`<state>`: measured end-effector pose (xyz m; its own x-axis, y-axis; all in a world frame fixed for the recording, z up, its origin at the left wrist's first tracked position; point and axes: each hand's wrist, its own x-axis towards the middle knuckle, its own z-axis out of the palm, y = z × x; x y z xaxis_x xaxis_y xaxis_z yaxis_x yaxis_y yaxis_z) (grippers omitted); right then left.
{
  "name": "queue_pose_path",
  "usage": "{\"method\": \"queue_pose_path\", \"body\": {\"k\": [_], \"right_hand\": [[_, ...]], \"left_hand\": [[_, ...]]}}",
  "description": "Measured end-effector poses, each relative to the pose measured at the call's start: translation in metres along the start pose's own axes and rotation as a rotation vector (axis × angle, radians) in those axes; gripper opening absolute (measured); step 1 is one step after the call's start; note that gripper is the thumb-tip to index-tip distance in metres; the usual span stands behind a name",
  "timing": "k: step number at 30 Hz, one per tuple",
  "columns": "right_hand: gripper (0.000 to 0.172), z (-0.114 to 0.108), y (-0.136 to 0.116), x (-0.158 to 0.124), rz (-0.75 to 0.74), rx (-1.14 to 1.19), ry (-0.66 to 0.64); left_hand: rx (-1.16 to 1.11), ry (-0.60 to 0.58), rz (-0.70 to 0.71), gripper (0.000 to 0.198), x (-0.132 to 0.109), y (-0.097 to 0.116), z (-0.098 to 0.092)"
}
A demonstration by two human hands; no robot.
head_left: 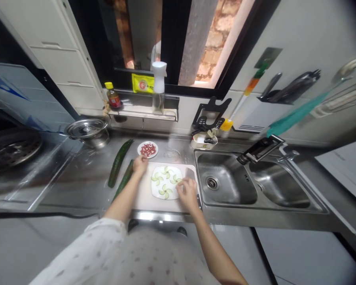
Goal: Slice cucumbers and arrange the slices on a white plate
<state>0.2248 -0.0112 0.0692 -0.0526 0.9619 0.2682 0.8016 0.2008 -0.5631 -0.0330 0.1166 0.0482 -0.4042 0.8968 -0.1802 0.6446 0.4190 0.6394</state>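
A white square plate (166, 176) with green-edged cucumber slices (165, 192) laid in several pinwheel shapes sits on a pale cutting board (145, 200). My right hand (189, 194) is over the plate's right edge, fingertips drawn together beside the right-hand pinwheel; what they hold, if anything, is too small to tell. At the near rim of a small round dish (139, 154) of red bits (148, 149), my left hand (140, 165) has its fingers closed, their contents hidden. A knife (190, 173) lies on the board's right side, partly behind my right hand.
Two whole cucumbers (118, 164) lie left of the board, one partly under my left forearm. A lidded steel pot (90, 132) stands further left. To the right is a double steel sink (225, 198). A shelf (142, 113) holds a spray bottle (159, 87) and a sauce bottle (113, 97).
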Motion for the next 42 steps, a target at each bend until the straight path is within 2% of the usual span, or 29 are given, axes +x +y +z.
{"method": "queue_pose_path", "body": {"k": [4, 8, 20, 25, 32, 42], "right_hand": [[0.017, -0.003, -0.002, 0.003, 0.004, 0.012, 0.004], [0.017, -0.004, -0.004, 0.003, 0.011, 0.027, -0.008], [0.013, -0.001, -0.003, -0.006, -0.012, 0.050, -0.016], [0.013, -0.001, -0.007, -0.010, 0.002, 0.054, -0.023], [0.013, 0.002, 0.000, -0.013, 0.024, 0.057, -0.015], [0.013, 0.005, -0.003, -0.010, 0.000, 0.053, -0.011]], "left_hand": [[0.081, -0.042, -0.035, 0.030, 0.023, 0.007, -0.001], [0.201, -0.081, -0.010, 0.031, 0.040, 0.008, 0.002], [0.333, -0.102, 0.018, 0.042, 0.065, 0.009, 0.015], [0.322, -0.101, 0.008, 0.042, 0.071, 0.010, 0.020], [0.264, -0.101, 0.021, 0.038, 0.076, 0.010, 0.021], [-0.028, -0.126, -0.035, 0.040, 0.072, 0.006, 0.014]]}}
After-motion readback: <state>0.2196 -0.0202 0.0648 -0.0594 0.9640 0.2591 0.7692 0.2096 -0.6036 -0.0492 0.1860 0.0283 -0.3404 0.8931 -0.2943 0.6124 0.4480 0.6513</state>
